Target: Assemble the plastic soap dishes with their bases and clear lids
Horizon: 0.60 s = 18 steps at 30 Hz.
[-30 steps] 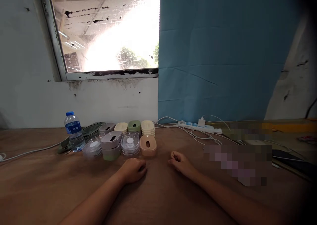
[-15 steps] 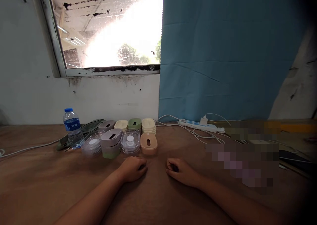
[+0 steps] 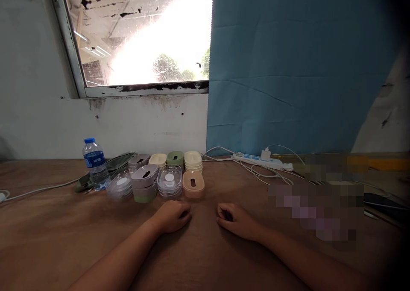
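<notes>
Your left hand [image 3: 174, 216] rests on the tabletop [image 3: 198, 261] half-curled, a small gap between thumb and fingers, with nothing visible in its grasp. Your right hand [image 3: 237, 220] lies apart from it, also loosely curled, with a wider gap at the thumb and no object showing there.

Just beyond your left hand sits the peach box [image 3: 193, 192], upright at the front right of the group, its slotted top facing up. It looks like stiff, thin-walled plastic, so it is probably light; take it by opposite side walls, since the smooth corners could slide under a fingertip grip.

Beside it, the nearer clear stack [image 3: 169, 189] looks slicker and easier to crack or scuff; hold it low, around several layers, or the top pieces may slip. Next along, the mauve box [image 3: 141, 180] sits on another box, so steady the lower one. Behind, the cream stack [image 3: 193, 162] seems nested; grip its rims. Further left, the water bottle [image 3: 94, 160] would likely flex if squeezed.
</notes>
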Available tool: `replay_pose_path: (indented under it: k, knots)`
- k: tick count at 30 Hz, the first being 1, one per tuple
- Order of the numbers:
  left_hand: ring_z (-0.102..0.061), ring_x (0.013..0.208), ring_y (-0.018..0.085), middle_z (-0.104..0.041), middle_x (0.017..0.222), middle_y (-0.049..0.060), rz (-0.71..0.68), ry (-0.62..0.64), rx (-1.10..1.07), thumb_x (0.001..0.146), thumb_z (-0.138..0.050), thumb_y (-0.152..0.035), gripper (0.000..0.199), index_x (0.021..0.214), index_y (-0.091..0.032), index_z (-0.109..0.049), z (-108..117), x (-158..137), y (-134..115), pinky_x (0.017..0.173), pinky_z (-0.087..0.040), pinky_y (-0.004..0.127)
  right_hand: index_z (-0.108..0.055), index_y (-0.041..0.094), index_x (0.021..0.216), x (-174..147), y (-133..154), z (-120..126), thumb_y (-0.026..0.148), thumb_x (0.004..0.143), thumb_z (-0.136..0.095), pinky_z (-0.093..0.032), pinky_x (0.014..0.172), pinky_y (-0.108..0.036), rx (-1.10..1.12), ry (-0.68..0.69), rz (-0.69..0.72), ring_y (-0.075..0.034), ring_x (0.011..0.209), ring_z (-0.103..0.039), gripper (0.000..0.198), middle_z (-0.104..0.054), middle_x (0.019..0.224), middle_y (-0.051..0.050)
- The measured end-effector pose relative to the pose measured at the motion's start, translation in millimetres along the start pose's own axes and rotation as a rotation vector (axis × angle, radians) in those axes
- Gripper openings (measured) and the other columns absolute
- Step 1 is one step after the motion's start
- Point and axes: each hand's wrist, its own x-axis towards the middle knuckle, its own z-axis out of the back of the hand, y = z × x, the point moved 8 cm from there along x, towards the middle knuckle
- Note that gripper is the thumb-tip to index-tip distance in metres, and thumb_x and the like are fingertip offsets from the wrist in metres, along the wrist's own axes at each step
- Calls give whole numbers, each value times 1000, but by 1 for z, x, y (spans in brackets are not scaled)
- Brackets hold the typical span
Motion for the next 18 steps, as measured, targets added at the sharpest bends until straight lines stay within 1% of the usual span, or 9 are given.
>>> replay_pose_path:
  k: [7, 10, 15, 18]
  knots:
    - [-58, 70, 16, -64, 77, 4, -12, 0, 1, 86, -36, -32, 25, 74, -19, -54, -1, -1, 0, 56, -34, 24, -37, 18, 58, 0, 2, 2, 14, 70, -48, -30, 51, -20, -17, -3, -1, -9, 54, -40, 17, -44, 57, 5]
    - [-59, 70, 17, -64, 77, 4, -11, 0, 4, 86, -35, -32, 26, 74, -19, -55, 0, -1, 0, 57, -35, 24, -38, 18, 58, 0, 4, 3, 14, 71, -48, -31, 50, -19, -33, -17, 31, -9, 54, -42, 17, -46, 57, 5]
    - [-59, 69, 17, -64, 76, 4, -13, -10, -2, 85, -36, -31, 25, 74, -19, -54, 0, 0, -1, 56, -35, 24, -38, 19, 58, -1, 5, 3, 13, 71, -48, -31, 49, -18, -93, -73, 98, -9, 52, -42, 17, -47, 56, 5]
    - [-59, 68, 17, -64, 76, 4, -20, -20, -10, 85, -37, -31, 24, 73, -19, -54, -1, 0, -1, 55, -35, 25, -37, 19, 60, 2, 6, 7, 15, 72, -48, -33, 50, -19, -141, -138, 113, -9, 52, -43, 17, -47, 57, 5]
